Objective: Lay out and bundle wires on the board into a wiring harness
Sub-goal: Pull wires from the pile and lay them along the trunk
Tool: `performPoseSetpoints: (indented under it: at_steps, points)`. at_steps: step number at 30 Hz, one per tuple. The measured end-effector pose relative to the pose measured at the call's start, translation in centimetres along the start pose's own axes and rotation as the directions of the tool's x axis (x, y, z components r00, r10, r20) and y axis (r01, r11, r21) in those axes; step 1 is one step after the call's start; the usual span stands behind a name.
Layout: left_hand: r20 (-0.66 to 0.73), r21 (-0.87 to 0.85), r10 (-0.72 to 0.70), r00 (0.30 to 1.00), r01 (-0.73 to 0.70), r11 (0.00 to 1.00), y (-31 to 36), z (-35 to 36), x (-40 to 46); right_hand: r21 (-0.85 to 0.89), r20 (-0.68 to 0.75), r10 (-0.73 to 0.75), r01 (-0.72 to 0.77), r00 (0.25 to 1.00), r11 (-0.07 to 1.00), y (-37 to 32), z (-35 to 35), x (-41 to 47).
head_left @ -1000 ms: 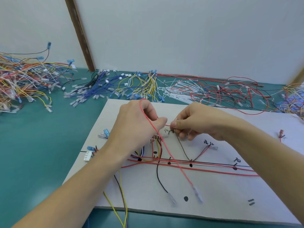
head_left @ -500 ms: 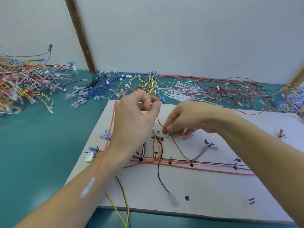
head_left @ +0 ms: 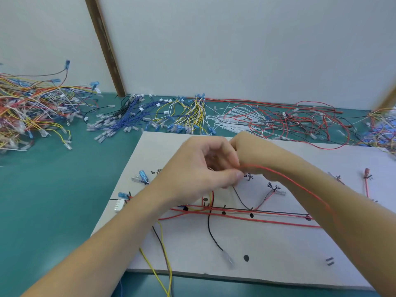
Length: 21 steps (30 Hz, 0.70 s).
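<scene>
Both hands meet over the middle of the white board (head_left: 267, 249), fingers curled and blurred. Left hand (head_left: 201, 170) pinches a thin red wire (head_left: 285, 175) between thumb tip and fingers; from there the wire trails right and near, draped over the right forearm. Right hand (head_left: 250, 153) sits just behind the left, mostly hidden by it; fingers bent, but cannot tell if they hold the wire.

On the board: long red wires (head_left: 257, 219) and a dark one run left to right along black dots, a black wire (head_left: 211, 232) curls toward the near edge and ends in a clear terminal, yellow wires (head_left: 159, 273) hang off the near edge. White connector (head_left: 119, 205) and blue terminals (head_left: 143, 176) sit at the left edge. Handwritten marks beside the branches.

Teal table (head_left: 53, 200): mixed wire heap (head_left: 32, 110) far left, blue and yellow wires (head_left: 150, 116) far centre, white cable ties (head_left: 233, 121) and red loops (head_left: 304, 123) far right
</scene>
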<state>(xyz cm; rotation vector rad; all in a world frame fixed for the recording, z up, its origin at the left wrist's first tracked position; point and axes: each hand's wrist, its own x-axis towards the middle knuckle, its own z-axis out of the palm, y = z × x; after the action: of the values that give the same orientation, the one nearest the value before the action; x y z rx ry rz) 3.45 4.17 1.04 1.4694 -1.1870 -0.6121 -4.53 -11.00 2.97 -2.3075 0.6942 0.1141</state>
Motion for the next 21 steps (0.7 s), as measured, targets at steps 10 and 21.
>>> performPoseSetpoints:
  at_steps: [10,21]
  points:
    - [0.301,0.149,-0.095,0.949,0.052,0.988,-0.4,1.6,-0.5,0.404,-0.007,-0.016,0.017,1.000,0.915,1.2,0.2,-13.3]
    - [0.225,0.365,-0.035,0.974,-0.051,0.930,-0.5,2.7,-0.7,0.113,-0.194,-0.034,0.057,0.980,0.992,6.8,2.7,-19.3]
